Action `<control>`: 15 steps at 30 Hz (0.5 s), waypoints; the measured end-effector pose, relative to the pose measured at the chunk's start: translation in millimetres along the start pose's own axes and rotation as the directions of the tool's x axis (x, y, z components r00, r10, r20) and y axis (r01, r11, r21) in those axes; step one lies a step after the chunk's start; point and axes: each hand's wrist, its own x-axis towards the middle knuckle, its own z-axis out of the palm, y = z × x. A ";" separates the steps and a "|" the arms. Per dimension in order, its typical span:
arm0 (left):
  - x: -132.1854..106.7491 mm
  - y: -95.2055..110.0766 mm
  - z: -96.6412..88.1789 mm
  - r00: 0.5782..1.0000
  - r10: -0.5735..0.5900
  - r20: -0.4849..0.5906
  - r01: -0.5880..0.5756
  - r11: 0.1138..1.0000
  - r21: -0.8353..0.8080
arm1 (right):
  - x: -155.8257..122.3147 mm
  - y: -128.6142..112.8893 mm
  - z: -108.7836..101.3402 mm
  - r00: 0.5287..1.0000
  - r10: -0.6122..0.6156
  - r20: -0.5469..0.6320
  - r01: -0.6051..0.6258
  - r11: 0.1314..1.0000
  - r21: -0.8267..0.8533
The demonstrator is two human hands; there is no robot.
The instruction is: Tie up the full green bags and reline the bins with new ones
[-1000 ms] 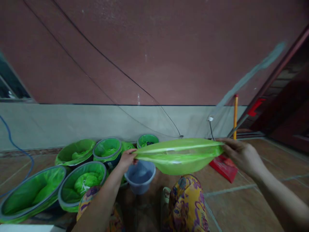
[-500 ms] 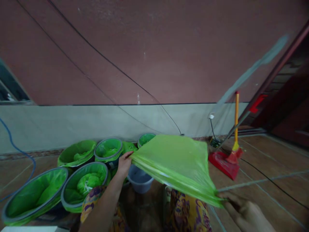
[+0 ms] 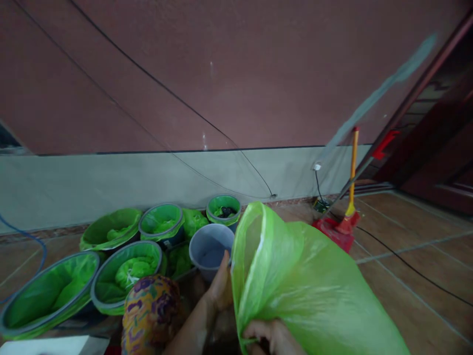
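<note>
A translucent green plastic bag (image 3: 303, 291) billows open in front of me, its mouth facing left. My left hand (image 3: 220, 286) grips the mouth's rim at the left side, fingers closed on the edge. My right hand (image 3: 273, 336) pinches the lower rim near the bottom of the view, partly hidden by the plastic. An unlined grey bucket (image 3: 210, 249) stands on the floor just beyond my left hand. My knee in patterned fabric (image 3: 150, 313) shows at lower left.
Several grey buckets lined with green bags (image 3: 127, 273) stand along the wall at left. A red dustpan with a yellow-handled brush (image 3: 342, 227) leans at right. Black cables (image 3: 402, 264) run across the tiled floor. A doorway is at far right.
The bag went from stretched flat between my spread hands to opened and puffed up. My right hand swept down and in toward my left. The camera tilted slightly down.
</note>
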 end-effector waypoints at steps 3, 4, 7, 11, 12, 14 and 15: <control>-10.0 20.4 19.2 1.000 -0.024 -0.020 0.025 0.998 0.049 | 5.8 2.3 15.3 1.000 -0.005 0.005 0.004 0.993 0.116; -13.6 27.6 23.4 0.999 -0.024 -0.042 0.027 0.998 0.064 | 7.9 6.0 21.2 1.000 -0.007 0.011 0.005 0.987 0.162; -21.7 37.7 31.0 0.991 -0.034 -0.133 0.045 0.996 0.080 | 15.6 20.4 41.1 0.999 0.026 0.029 -0.033 0.951 0.306; -24.9 28.1 35.1 0.976 0.022 -0.216 0.004 0.993 0.117 | 25.5 32.2 58.6 0.992 0.103 0.069 -0.124 0.843 0.524; -25.0 25.1 35.8 0.975 0.058 -0.213 -0.029 0.990 0.135 | 27.1 33.2 59.3 0.991 0.116 0.072 -0.136 0.802 0.582; -24.9 21.3 37.1 0.972 0.136 -0.190 -0.103 0.980 0.172 | 29.2 34.2 57.3 0.988 0.140 0.062 -0.144 0.715 0.684; -24.7 20.6 37.9 0.968 0.176 -0.179 -0.141 0.971 0.194 | 29.8 34.6 55.6 0.986 0.157 0.056 -0.149 0.675 0.722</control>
